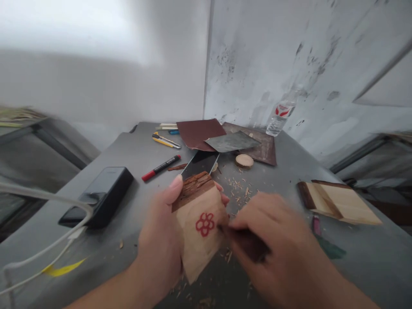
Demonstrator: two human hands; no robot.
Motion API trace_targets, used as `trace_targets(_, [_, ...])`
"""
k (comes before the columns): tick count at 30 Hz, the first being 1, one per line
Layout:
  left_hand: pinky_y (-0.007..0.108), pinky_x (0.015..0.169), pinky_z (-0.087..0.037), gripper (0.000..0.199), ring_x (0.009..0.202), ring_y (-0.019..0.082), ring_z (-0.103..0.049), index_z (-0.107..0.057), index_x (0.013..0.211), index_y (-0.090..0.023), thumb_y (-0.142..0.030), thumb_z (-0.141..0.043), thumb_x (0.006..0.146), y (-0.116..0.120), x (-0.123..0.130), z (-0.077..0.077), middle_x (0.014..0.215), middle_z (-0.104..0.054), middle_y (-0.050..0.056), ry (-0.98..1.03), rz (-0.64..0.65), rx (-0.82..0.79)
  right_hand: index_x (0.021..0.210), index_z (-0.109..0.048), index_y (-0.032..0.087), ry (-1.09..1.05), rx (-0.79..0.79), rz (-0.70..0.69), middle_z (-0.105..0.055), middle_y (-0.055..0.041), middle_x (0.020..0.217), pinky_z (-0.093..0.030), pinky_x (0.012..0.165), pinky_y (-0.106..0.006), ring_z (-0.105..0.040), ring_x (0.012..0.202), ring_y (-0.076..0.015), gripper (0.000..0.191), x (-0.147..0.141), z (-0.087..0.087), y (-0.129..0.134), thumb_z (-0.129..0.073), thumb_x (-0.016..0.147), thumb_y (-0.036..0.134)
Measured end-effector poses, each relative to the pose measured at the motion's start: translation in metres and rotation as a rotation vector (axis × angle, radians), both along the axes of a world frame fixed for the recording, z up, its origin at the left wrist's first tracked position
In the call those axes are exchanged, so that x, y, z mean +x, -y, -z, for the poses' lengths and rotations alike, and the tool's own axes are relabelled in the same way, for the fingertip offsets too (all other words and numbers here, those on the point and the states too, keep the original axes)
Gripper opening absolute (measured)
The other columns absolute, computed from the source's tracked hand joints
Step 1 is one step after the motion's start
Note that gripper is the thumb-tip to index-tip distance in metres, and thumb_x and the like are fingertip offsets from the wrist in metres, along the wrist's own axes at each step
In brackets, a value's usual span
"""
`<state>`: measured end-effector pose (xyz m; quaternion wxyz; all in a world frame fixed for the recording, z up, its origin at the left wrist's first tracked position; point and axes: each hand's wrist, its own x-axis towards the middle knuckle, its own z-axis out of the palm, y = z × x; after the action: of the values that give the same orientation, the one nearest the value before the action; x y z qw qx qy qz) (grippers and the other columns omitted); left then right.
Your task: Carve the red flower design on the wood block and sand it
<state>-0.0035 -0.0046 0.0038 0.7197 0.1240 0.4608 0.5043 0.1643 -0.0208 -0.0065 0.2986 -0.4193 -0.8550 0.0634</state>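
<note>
My left hand is closed around a piece of wood with rough bark along its upper edge. A red flower outline is drawn on its pale face. My right hand is blurred, its fingers curled on a dark reddish-brown piece. The narrow end of that piece meets the wood's right edge, beside the flower. Its exact kind is too smeared to tell. Wood shavings lie scattered on the table beyond and under my hands.
Behind the wood lie a phone-like dark slab, sandpaper sheets, a round wood slice, a red-capped marker and a yellow cutter. A black device with white cables is left; split wood and a water bottle, right.
</note>
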Motion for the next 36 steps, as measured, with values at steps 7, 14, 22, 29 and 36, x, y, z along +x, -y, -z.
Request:
trace_targets(7, [0.049,0.075,-0.061,0.051,0.08,0.036,-0.076,-0.077,0.095,-0.01,-0.049,-0.045,0.087,0.0,-0.007,0.0,0.088,-0.08,0.02,0.103,0.017,0.11,0.077,-0.056,0.023,-0.093,-0.08,0.163,-0.058,0.0029,0.068,-0.041,0.065,-0.032,-0.057,0.068,-0.0173,0.012,0.022,-0.015,-0.016,-0.061,0.084,0.015])
trace_targets(14, [0.051,0.075,-0.06,0.051,0.082,0.038,-0.075,-0.077,0.092,-0.011,-0.049,-0.043,0.086,-0.001,-0.007,0.002,0.089,-0.079,0.022,0.021,0.015,0.112,0.079,-0.055,0.024,-0.093,-0.165,0.121,-0.059,0.0037,0.073,-0.042,0.066,-0.031,-0.057,0.069,-0.0161,0.014,0.019,-0.013,-0.011,-0.061,0.082,0.011])
trace_targets(22, [0.061,0.08,-0.06,0.047,0.089,0.042,-0.075,-0.077,0.102,-0.014,-0.042,-0.042,0.086,-0.003,-0.007,-0.001,0.096,-0.08,0.021,-0.047,-0.128,0.068,0.085,-0.059,0.024,-0.024,-0.247,0.083,-0.06,0.0028,0.079,-0.04,0.068,-0.032,-0.057,0.077,-0.0168,0.011,0.017,-0.012,-0.01,-0.057,0.092,0.016])
trace_targets(29, [0.049,0.074,-0.064,0.047,0.093,0.039,-0.077,-0.074,0.116,-0.021,-0.046,-0.058,0.08,-0.009,-0.008,-0.007,0.092,-0.082,0.012,0.173,-0.046,0.085,0.073,-0.056,0.023,0.024,-0.31,0.13,-0.057,0.0013,0.071,-0.034,0.06,-0.033,-0.052,0.068,-0.0169,0.023,0.011,-0.008,-0.001,-0.054,0.095,0.025])
trace_targets(36, [0.049,0.08,-0.062,0.042,0.104,0.04,-0.073,-0.074,0.115,-0.026,-0.047,-0.063,0.08,-0.009,-0.004,-0.008,0.094,-0.081,0.008,0.225,0.089,0.161,0.064,-0.053,0.022,0.001,-0.356,0.136,-0.054,0.0014,0.064,-0.029,0.055,-0.03,-0.051,0.061,-0.0149,0.029,0.0,-0.004,-0.001,-0.054,0.092,0.025])
